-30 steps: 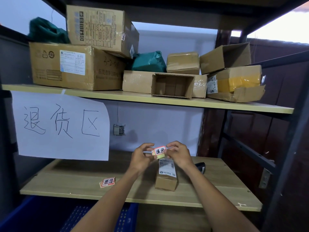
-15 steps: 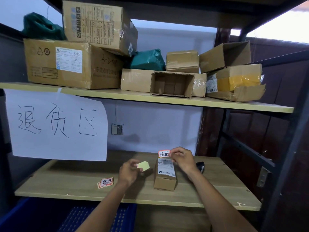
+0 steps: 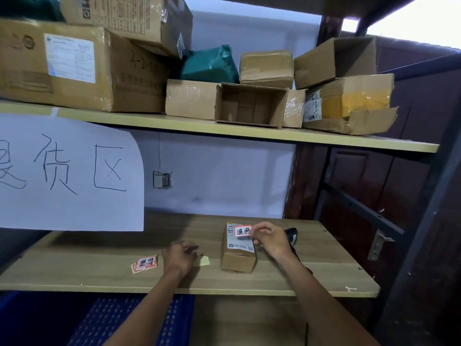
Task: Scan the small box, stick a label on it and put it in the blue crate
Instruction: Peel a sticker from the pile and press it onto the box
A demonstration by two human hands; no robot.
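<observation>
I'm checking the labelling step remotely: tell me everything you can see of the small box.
The small box is plain brown cardboard, closed, lying flat on the lower wooden shelf. A white printed shipping label covers its top. The right hand holds a red-bordered sticker at that top's far end; whether it is stuck yet is unclear.
</observation>
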